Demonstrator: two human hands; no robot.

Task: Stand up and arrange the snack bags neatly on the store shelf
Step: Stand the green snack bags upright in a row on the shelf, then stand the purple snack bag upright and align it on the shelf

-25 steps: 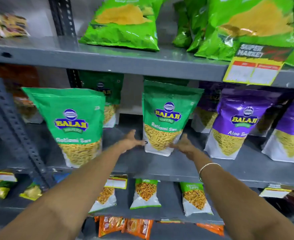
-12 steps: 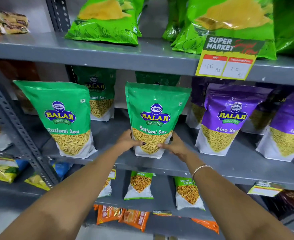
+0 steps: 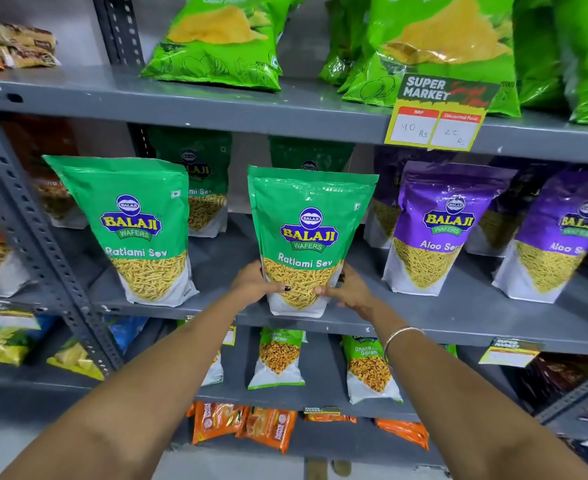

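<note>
**Ratlami Sev pouch held upright at the front of the middle shelf**

The middle shelf (image 3: 424,318) carries stand-up pouches in two rows. The centre green pouch (image 3: 308,237) is labelled Ratlami Sev; the printed lower panel shows thin yellow strands. A second green Ratlami Sev pouch (image 3: 136,230) stands well apart to its left, tilted slightly. Two purple Aloo Sev pouches (image 3: 437,226) stand to the right. Further green and purple pouches stand behind, in shadow.

The upper shelf (image 3: 216,105) holds bright green chip bags (image 3: 223,39) and a price tag (image 3: 437,116) on its front edge. The lower shelf holds small Chana Garam packets (image 3: 278,358).

The left hand (image 3: 254,282) grips the lower left edge of the centre green pouch, thumb across the front. The right hand (image 3: 349,289) grips the lower right edge in the same manner. Both hands are partly closed around the pouch. The pouch base sits at the shelf's front lip, between the two hands.
</note>
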